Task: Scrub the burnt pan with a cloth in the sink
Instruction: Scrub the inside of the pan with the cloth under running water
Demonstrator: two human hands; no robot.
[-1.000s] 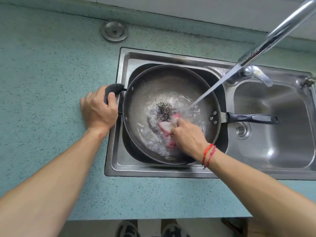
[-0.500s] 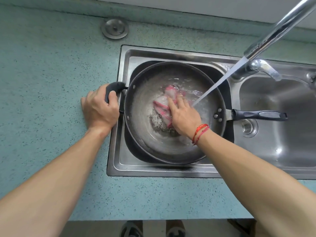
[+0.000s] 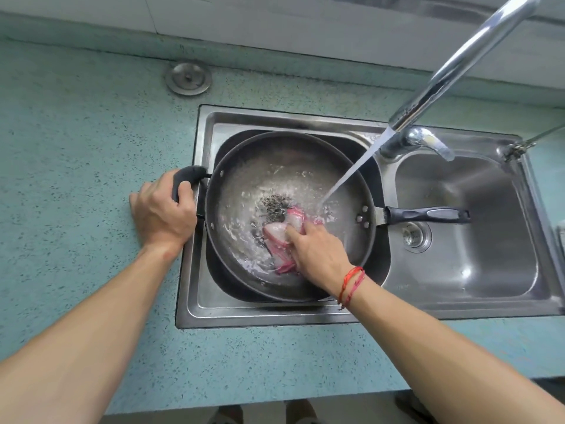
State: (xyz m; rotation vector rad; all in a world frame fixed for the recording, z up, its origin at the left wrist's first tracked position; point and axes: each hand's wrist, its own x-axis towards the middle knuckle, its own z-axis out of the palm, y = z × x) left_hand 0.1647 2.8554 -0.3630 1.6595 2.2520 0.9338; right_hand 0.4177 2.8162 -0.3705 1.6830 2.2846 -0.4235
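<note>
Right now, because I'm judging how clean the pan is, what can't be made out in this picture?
Head view:
Floor of the pan beneath the right hand and the cloth it holds: covered by both.
Full extent of the burnt patch: blurred by splashing water.
Drain of the basin: hidden under the pan.
Upper end of the tap: cut off by the top edge.
Fingertips of the left hand on the side handle: hidden behind the hand.

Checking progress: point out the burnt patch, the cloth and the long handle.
burnt patch [image 3: 275,205], head view, its dark middle.
cloth [image 3: 275,234], head view, its pale fold.
long handle [image 3: 428,215], head view, its black middle.
</note>
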